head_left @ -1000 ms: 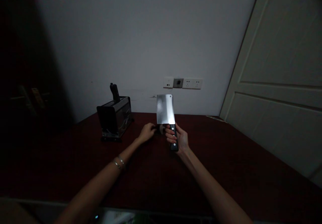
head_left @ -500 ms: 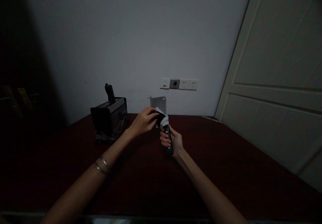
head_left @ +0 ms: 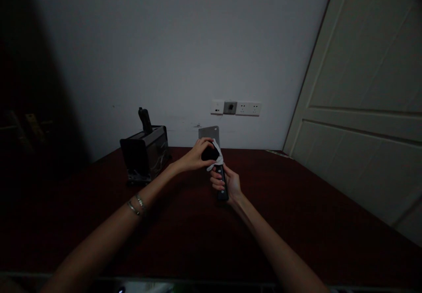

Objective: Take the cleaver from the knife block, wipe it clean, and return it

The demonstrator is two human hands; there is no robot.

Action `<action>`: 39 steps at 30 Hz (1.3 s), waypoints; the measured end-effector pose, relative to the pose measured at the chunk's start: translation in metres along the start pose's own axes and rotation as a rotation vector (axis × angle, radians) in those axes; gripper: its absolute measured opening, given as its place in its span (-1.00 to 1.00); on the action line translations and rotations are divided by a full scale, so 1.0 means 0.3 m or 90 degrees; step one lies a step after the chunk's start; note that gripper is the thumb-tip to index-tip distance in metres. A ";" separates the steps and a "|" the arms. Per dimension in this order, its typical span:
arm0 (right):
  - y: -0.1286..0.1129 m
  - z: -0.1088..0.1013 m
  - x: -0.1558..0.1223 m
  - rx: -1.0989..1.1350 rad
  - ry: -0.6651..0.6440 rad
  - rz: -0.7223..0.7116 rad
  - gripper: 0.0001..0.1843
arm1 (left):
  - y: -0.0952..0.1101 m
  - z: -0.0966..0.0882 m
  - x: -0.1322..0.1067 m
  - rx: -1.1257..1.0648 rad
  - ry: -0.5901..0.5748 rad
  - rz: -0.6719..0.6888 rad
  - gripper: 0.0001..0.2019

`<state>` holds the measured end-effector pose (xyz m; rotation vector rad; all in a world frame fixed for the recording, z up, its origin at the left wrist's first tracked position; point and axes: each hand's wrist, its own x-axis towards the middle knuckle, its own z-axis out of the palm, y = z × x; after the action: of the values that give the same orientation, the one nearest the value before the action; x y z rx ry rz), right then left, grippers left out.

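My right hand (head_left: 232, 183) is wrapped round the black riveted handle of a cleaver (head_left: 209, 132), its broad grey blade pointing up and away from me. At the base of the blade, my left hand (head_left: 197, 156) grips a white cloth (head_left: 219, 153) with thumb and fingers curved. A dark patch or object (head_left: 210, 153) shows between that thumb and those fingers; I cannot make out what it is. Cloth and fingers hide the lower blade.
A knife block (head_left: 156, 148) with a black handle (head_left: 145, 119) sticking out stands left on the dark red table (head_left: 184, 236). Behind are a wall with sockets (head_left: 249, 108) and, at right, a pale panelled door (head_left: 356, 86).
My left hand has shifted slightly right and down along the blade, and the cloth now spreads wider beside the handle. My right hand keeps its grip on the cleaver.
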<state>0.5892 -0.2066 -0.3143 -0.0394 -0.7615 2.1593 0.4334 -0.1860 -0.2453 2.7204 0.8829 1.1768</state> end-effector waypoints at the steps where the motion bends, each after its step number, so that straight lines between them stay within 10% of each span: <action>1: 0.000 0.001 0.000 -0.001 0.000 0.000 -0.71 | 0.001 -0.003 0.003 0.000 -0.014 0.006 -0.67; 39: 0.020 0.005 -0.013 -0.015 0.031 -0.008 -0.59 | -0.039 0.036 0.038 -0.012 -0.047 -0.038 -0.64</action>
<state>0.5872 -0.2131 -0.3173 -0.0984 -0.7579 2.1301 0.4412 -0.1684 -0.2487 2.6842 0.9319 1.0611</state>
